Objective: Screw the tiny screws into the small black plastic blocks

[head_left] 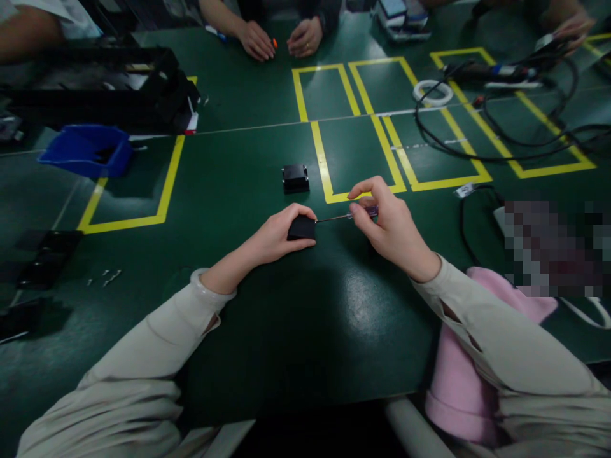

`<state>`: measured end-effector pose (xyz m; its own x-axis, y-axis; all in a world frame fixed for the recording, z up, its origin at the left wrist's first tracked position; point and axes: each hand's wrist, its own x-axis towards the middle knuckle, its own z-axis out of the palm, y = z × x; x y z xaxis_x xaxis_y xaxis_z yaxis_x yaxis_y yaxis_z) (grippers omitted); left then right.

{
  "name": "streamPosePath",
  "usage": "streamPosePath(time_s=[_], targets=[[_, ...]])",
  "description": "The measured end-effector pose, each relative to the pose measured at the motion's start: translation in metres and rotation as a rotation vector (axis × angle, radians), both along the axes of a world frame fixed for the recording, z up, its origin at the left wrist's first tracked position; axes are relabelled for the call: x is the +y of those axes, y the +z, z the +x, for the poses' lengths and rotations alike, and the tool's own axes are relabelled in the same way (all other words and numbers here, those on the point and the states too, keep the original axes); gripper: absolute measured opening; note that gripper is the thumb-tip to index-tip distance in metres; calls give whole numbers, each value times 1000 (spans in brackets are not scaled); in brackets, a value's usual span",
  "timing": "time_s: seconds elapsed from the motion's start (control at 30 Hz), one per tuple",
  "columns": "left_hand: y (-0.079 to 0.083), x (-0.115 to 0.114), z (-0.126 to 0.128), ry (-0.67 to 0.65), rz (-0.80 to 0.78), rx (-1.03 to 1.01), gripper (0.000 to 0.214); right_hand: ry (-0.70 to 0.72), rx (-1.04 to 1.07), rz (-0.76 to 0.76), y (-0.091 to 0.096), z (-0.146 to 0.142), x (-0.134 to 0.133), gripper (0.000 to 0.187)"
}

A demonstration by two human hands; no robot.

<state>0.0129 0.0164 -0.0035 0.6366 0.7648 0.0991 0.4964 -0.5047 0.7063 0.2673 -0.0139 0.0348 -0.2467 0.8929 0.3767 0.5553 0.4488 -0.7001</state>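
Observation:
Close to the middle of the green table, my left hand (pixel 281 234) grips a small black box (pixel 301 228) between thumb and fingers. My right hand (pixel 389 222) is closed round the handle of a screwdriver (pixel 337 217). Its thin shaft points left, and the tip meets the right edge of the black box, by a small shiny spot. Just beyond my left hand stands a second black box (pixel 295 179) with small bright metal bits at its sides. The underside of the held box is hidden.
Several small screws (pixel 105 277) lie at the left, near black parts (pixel 45 261). Farther back are a blue bin (pixel 88 151) and a large black tray (pixel 95 89). Black cables (pixel 429 137) and a white ring (pixel 433 93) lie right, pink cloth (pixel 458 381) by my right forearm. Co-workers' hands (pixel 281 41) rest opposite.

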Motion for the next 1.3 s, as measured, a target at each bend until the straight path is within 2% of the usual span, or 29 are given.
streamPosePath(time_s=[0.37,0.43,0.63,0.93,1.07,1.3], targets=[[-1,0,0,4,9,4,40,-26,31,-40,-1,0,0,14],[0,0,0,3,9,2,41,-25,19,-20,-2,0,0,11],[1,0,1,2,10,1,40,-31,36,42,-3,-1,-1,22],[-1,0,0,-10,13,-5,40,-22,13,12,-3,-1,-1,13],[-1,1,0,2,-4,11,41,-14,23,18,-1,-2,-1,18],[1,0,1,9,-19,14,41,-8,25,-27,-2,0,-1,12]])
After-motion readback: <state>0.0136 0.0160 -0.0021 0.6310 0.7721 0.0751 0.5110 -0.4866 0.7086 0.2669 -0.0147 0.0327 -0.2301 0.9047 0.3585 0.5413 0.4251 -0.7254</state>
